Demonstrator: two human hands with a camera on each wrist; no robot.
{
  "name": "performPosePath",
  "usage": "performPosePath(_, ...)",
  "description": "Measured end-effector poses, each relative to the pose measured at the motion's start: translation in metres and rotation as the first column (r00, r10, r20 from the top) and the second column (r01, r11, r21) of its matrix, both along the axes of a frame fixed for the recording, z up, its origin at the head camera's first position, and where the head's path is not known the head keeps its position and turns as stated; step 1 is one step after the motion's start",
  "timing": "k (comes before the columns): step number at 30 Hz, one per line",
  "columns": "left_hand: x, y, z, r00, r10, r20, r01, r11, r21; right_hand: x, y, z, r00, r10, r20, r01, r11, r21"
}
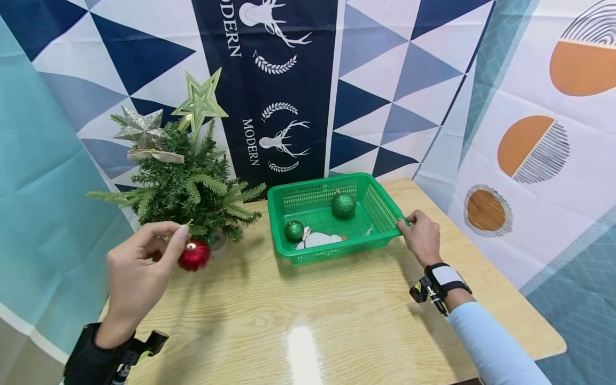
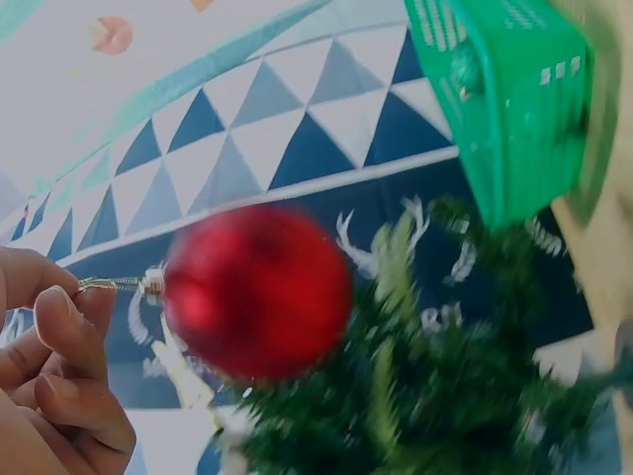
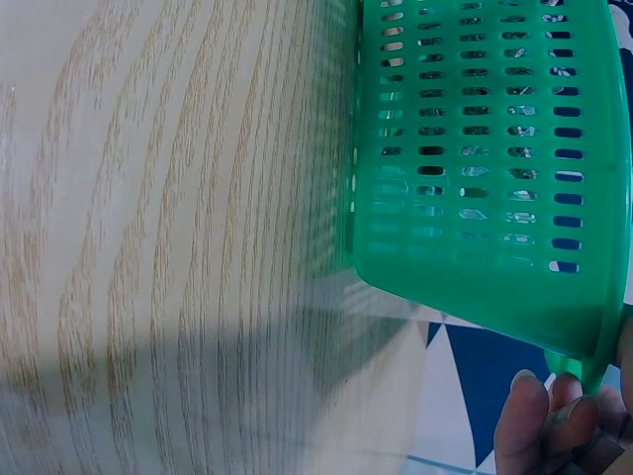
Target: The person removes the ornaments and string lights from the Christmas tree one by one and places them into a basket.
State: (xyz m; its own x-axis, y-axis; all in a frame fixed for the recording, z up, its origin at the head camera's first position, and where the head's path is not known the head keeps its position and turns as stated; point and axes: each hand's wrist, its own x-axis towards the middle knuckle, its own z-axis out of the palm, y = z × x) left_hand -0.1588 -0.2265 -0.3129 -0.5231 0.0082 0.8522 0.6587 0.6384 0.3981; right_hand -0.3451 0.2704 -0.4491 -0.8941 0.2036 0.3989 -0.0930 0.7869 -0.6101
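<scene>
My left hand (image 1: 141, 272) pinches the thin gold hanger (image 2: 114, 284) of a red Christmas ball (image 1: 194, 256) between thumb and index finger. The ball hangs in front of the lower branches of a small Christmas tree (image 1: 192, 195). In the left wrist view it looks glossy and slightly blurred. Over on the right, my right hand (image 1: 422, 238) grips the near right corner of a green plastic basket (image 1: 337, 251), with fingers (image 3: 522, 416) curled under its rim. Inside the basket lie a large green glitter ball (image 1: 343, 205), a smaller one (image 1: 294, 230) and a white ornament (image 1: 321, 239).
A pale green star (image 1: 201, 100) tops the tree, with a silver star (image 1: 143, 128) and a beige bow (image 1: 156, 155) beside it. The wooden table (image 1: 289, 305) meets a patterned cloth backdrop (image 1: 370, 107) behind the tree and basket.
</scene>
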Motion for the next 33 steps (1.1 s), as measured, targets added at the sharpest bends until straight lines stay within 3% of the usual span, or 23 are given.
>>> performPosePath(7,-0.007,0.035,-0.009,0.99,-0.119,0.081,0.119,0.993,-0.002,0.001,0.0,-0.001,1.0,-0.003,-0.01,0.003,1.0,0.004)
performPosePath(15,-0.011,0.058,-0.017,0.983,-0.12,0.141,0.124,0.992,-0.019,0.001,-0.002,-0.001,1.0,0.003,-0.01,-0.003,1.0,-0.007)
performPosePath(19,-0.017,0.064,-0.024,0.975,-0.143,0.171,0.149,0.989,-0.023,0.001,-0.001,-0.001,1.0,-0.002,-0.014,0.002,1.0,-0.005)
performPosePath(22,-0.027,0.063,-0.039,0.967,-0.175,0.187,0.182,0.983,-0.023,0.001,0.0,-0.001,1.0,-0.003,-0.014,0.003,1.0,-0.005)
performPosePath(26,-0.039,0.061,-0.059,0.958,-0.174,0.226,0.185,0.982,-0.028,0.001,0.0,-0.001,1.0,-0.003,-0.012,0.003,1.0,-0.002)
performPosePath(33,-0.051,0.065,-0.066,0.954,-0.184,0.235,0.194,0.981,-0.022,0.001,0.0,-0.002,1.0,-0.004,-0.016,0.003,1.0,-0.01)
